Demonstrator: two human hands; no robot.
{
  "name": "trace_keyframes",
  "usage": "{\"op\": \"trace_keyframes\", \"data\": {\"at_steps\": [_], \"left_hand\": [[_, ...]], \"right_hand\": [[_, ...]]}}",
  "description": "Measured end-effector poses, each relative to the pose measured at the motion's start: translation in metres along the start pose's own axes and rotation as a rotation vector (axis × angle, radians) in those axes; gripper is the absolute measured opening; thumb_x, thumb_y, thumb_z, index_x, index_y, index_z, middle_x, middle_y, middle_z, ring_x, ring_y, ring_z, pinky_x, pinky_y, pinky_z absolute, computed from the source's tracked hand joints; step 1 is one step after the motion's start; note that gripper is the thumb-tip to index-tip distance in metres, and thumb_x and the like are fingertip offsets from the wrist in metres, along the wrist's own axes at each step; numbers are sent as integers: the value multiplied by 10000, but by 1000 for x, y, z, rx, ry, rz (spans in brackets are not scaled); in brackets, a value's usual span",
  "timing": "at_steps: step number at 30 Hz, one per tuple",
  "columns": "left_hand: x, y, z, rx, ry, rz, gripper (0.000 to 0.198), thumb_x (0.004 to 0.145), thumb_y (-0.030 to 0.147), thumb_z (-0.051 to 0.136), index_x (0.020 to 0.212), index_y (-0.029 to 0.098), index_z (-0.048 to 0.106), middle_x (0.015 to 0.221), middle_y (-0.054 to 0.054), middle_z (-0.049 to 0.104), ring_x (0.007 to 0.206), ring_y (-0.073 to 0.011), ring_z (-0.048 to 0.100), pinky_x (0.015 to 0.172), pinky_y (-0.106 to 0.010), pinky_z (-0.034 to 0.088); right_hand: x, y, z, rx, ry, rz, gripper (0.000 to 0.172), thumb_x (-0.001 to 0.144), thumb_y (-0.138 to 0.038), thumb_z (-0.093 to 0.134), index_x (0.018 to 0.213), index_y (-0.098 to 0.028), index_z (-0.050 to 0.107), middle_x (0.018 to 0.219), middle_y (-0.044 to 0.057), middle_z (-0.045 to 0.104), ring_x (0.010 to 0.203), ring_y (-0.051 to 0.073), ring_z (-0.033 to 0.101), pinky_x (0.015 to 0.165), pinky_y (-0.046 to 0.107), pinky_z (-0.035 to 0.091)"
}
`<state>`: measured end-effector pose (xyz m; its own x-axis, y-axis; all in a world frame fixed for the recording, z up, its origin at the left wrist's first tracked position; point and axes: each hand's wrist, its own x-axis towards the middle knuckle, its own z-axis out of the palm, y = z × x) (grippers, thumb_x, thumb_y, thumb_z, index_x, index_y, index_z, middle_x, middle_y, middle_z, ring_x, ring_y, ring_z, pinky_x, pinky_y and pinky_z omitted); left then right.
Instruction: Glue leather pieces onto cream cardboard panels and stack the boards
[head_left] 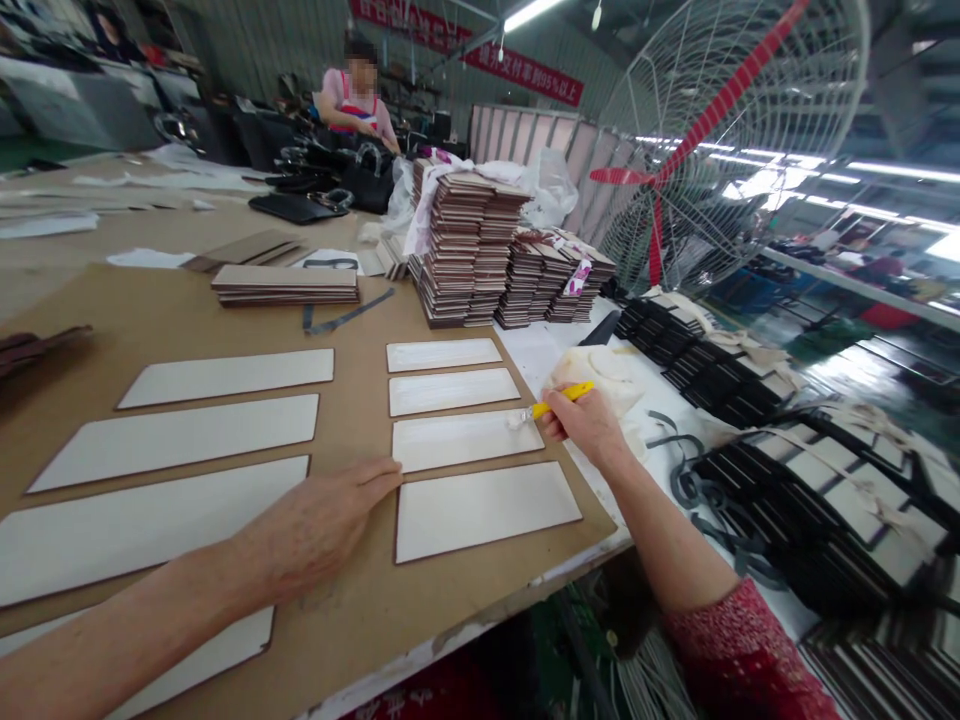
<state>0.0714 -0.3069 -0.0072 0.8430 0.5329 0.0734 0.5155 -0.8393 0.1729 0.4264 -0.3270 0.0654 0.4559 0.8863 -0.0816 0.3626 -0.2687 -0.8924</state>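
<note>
My right hand [589, 425] is closed around a yellow-handled brush [562, 398]. The brush's pale tip rests on the right end of a white panel [457, 443] with dark edges. My left hand [322, 525] lies low over the brown board with its fingers stretched out, fingertips touching that panel's lower left corner. Nearer to me is another white panel [484, 512]. Two narrower panels, a middle one [454, 391] and a far one [442, 354], lie beyond and show streaky, shiny surfaces. Longer white panels [187, 440] form a column on the left, partly hidden by my left forearm.
Tall stacks of panels [472, 245] stand at the back of the brown board [352, 370], beside a smaller pile [285, 285]. A crumpled off-white bag [619, 375] lies behind my right hand. Black-edged stacks [810, 520] and a large fan [697, 130] are at right. A person [358, 95] works beyond.
</note>
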Motion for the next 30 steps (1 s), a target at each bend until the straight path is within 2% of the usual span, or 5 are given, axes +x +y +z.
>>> {"op": "trace_keyframes", "data": {"at_steps": [6,10,17,24,30], "left_hand": [[1,-2,-1,12,-24,-4,593,863,3,357,1400,146,565,1443,-88,570,1308,-229,563,1140,-355,454],[0,0,-5,18,-45,-10,618,863,-5,355,1442,142,514,1483,-89,528,1326,-215,543,1141,-343,451],[-11,11,-12,17,-33,-3,660,811,3,435,1461,111,482,1476,-136,512,1327,-242,519,1147,-360,440],[-14,5,2,75,-16,15,676,789,-4,434,1461,67,474,1526,-153,459,1397,-252,448,1189,-365,384],[-13,8,1,61,-14,-3,675,791,2,442,1458,98,484,1523,-130,471,1381,-235,471,1181,-343,390]], "right_hand": [[-7,-3,-17,-73,94,-27,170,792,-245,652,651,-153,675,524,18,661,413,128,605,393,190,499],[-15,-6,-17,20,125,-68,171,833,-321,628,783,-165,676,624,9,699,475,116,626,450,191,528],[-43,-15,33,445,-151,-2,256,765,-396,714,858,-163,663,654,8,705,464,105,614,440,185,522],[-49,-18,85,423,-317,17,188,811,-374,661,832,-187,657,661,3,698,481,114,631,463,200,538],[-44,-12,95,310,-354,27,165,831,-365,646,824,-200,653,652,4,693,459,126,620,447,221,538]]}}
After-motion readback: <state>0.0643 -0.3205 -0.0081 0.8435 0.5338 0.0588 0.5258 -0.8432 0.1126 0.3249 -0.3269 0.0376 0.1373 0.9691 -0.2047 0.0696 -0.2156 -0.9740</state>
